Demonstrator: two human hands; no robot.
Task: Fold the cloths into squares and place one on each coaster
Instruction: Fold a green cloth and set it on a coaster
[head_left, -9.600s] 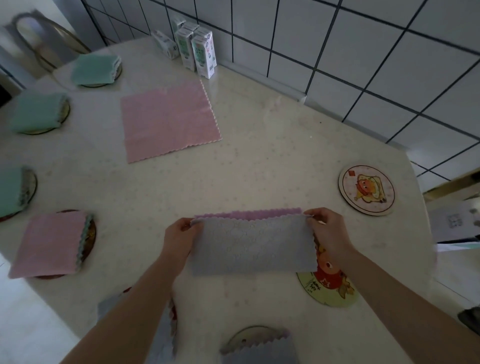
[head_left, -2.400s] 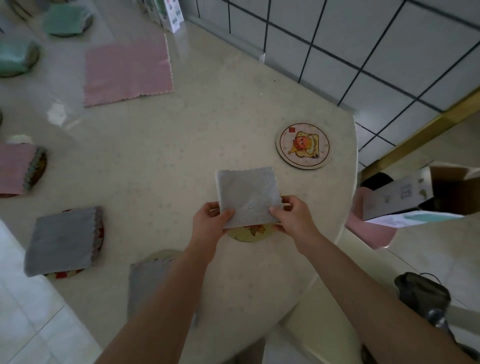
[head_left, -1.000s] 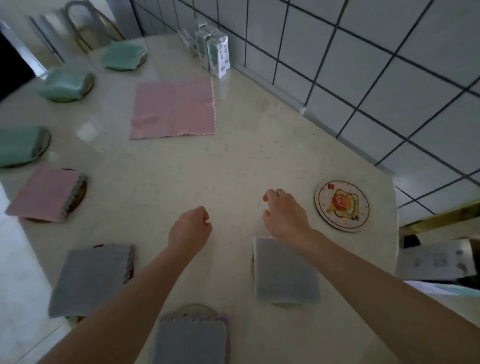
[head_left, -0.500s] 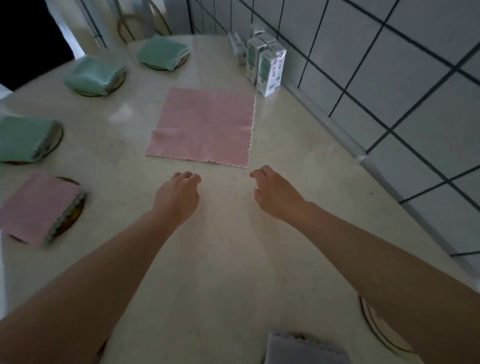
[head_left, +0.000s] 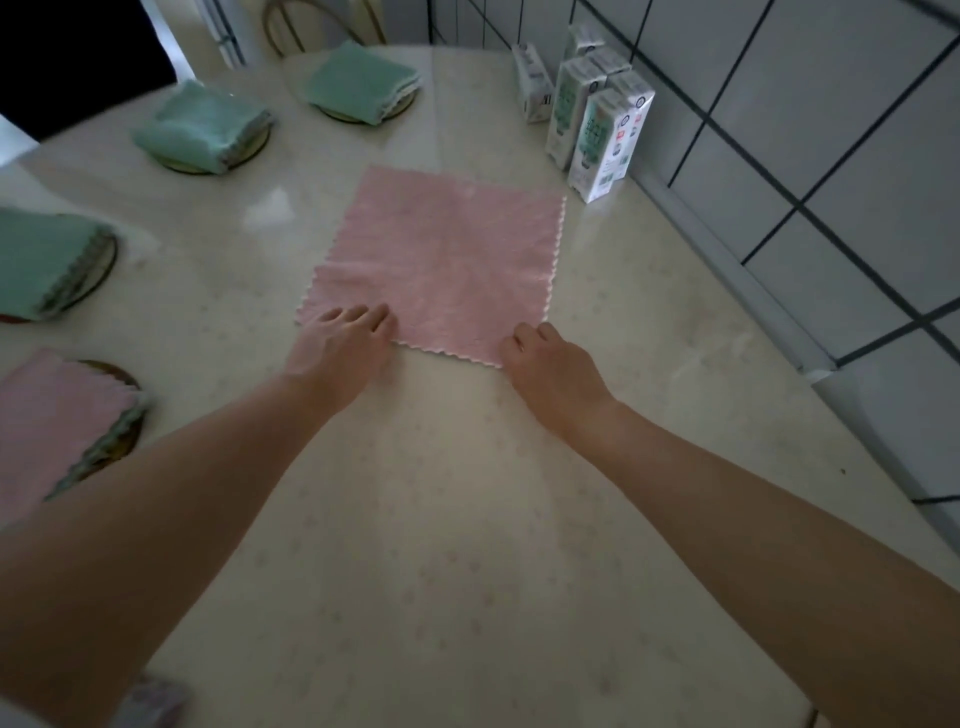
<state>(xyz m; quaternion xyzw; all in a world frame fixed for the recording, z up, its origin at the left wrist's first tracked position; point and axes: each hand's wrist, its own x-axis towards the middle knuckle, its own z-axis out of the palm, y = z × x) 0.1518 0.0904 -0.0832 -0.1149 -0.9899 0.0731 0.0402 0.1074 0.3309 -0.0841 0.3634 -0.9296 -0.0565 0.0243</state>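
Note:
A pink cloth (head_left: 447, 260) lies unfolded and flat in the middle of the table. My left hand (head_left: 337, 348) rests its fingertips on the cloth's near left corner. My right hand (head_left: 550, 364) is at the near right corner, fingers curled onto the scalloped edge as if pinching it. Along the left side, three folded green cloths (head_left: 361, 80) (head_left: 200, 127) (head_left: 44, 260) and one folded pink cloth (head_left: 52, 415) each sit on a round coaster (head_left: 109, 260).
Several small cartons (head_left: 602, 140) stand by the tiled wall (head_left: 831, 130) just beyond the cloth's far right corner. A chair back (head_left: 291, 21) shows past the table's far end. A bit of grey cloth (head_left: 156, 701) peeks in at the bottom left.
After the folded grey cloth was left on its coaster, both hands moved forward across the table. They now touch the near edge of the pink cloth.

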